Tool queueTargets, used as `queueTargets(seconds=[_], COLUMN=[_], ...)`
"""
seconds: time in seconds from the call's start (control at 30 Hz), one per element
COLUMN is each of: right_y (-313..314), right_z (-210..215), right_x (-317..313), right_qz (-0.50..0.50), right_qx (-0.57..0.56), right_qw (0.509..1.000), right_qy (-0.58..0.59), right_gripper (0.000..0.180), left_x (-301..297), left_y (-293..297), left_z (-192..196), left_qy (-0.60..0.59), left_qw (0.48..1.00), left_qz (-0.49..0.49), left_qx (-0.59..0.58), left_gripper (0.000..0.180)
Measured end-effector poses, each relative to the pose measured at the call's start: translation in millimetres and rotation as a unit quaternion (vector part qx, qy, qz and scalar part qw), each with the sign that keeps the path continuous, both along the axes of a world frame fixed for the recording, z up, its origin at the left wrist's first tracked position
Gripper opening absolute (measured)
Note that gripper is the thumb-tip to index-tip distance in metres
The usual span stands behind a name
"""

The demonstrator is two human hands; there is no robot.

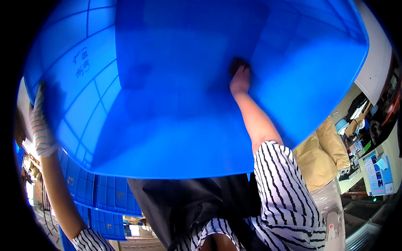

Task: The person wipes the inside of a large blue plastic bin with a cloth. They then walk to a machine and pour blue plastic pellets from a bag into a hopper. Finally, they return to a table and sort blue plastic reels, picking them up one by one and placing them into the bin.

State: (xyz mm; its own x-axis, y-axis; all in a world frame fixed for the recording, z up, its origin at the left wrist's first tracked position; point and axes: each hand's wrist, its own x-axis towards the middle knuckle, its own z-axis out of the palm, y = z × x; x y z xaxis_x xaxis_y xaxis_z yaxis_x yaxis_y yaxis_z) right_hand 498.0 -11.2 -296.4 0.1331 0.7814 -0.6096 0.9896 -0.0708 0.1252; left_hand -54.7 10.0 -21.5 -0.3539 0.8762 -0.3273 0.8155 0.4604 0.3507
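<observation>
A large blue plastic bin (176,142) fills most of the head view, its open side toward me. Its left wall carries dark handwriting. My left hand (40,125), in a striped knit glove, holds the bin's left rim, with the fingers along the wall's inner side. Deep inside the bin is my bare right hand (240,83), closed on a dark rag (237,64). It presses the rag near the corner where the bottom meets the right wall. The hand hides part of the rag, whose exact material I cannot tell.
Several more blue bins (104,194) are stacked below and to the left. Brown paper sacks (320,154) and a clear plastic-wrapped item (328,196) stand at the right. Farther right is a cluttered workbench (356,167) with a blue-and-white printed sheet (378,173).
</observation>
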Motion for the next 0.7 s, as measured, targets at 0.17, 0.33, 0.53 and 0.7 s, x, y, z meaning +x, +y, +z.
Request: queueTargets(seconds=[0.17, 0.33, 0.53, 0.7], right_y=[-11, -10, -1, 5], right_z=[29, 24, 27, 21], right_x=[0, -7, 3, 16], right_qz=[0.173, 0.361, 0.358, 0.36], right_qx=[-0.298, -0.445, -0.448, -0.456], right_qw=[0.938, 0.813, 0.816, 0.811], right_qy=[-0.033, -0.105, -0.067, -0.063], right_gripper=[0.034, 0.039, 0.049, 0.048], left_x=[-3, 5, 9, 4], left_y=[0, 5, 9, 11], left_z=[0, 1, 17, -12], left_qy=[0.048, 0.056, 0.136, 0.035], left_qw=[0.998, 0.998, 0.985, 0.989], left_qz=[-0.038, -0.002, -0.037, 0.145], left_qx=[-0.029, -0.041, -0.104, 0.003], left_gripper=[0.043, 0.044, 0.044, 0.065])
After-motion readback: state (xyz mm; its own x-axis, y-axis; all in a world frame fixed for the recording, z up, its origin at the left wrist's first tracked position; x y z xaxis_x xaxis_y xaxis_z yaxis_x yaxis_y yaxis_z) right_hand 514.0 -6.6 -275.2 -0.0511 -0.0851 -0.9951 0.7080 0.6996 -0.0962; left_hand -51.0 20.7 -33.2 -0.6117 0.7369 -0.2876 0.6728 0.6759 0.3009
